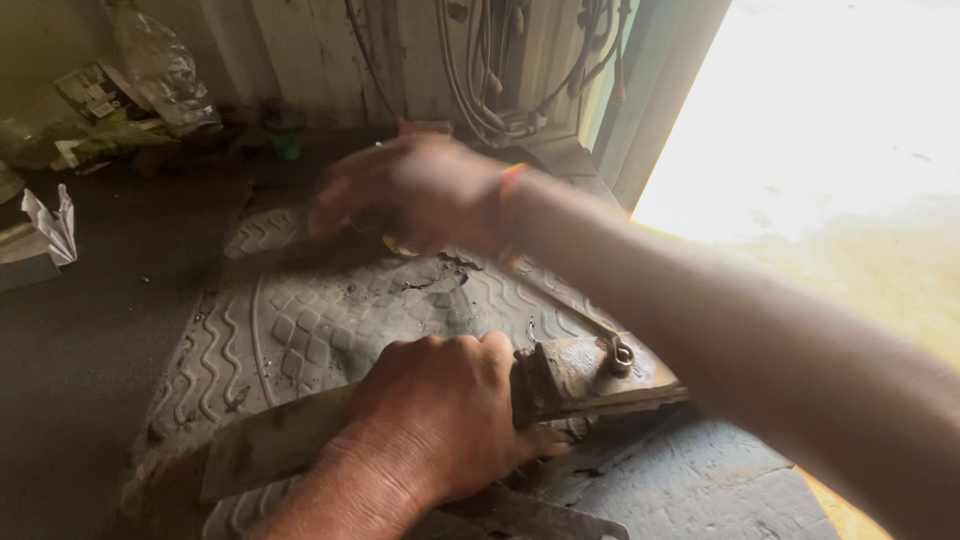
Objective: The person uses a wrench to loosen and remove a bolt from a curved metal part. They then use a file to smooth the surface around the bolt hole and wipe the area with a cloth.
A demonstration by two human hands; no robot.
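My left hand [440, 410] is shut around a flat, rusty metal bar [590, 375] and presses it onto a grey patterned rubber mat [300, 330]. The bar runs from the lower left, under the hand, to the right. My right hand [410, 190], blurred by motion, reaches across to the far side of the mat, with an orange band [510, 180] on its wrist. Its fingers curl over what looks like a tool with a yellow handle [395, 245]. A blurred shaft points left from it. The tool's tip is not clear.
A ring spanner [575, 305] lies on the mat beside the bar. Crumpled paper [55, 225] and plastic litter [150, 70] sit at the back left. Cables [490, 70] hang on the rear wall. A bright open doorway [830, 110] is at the right.
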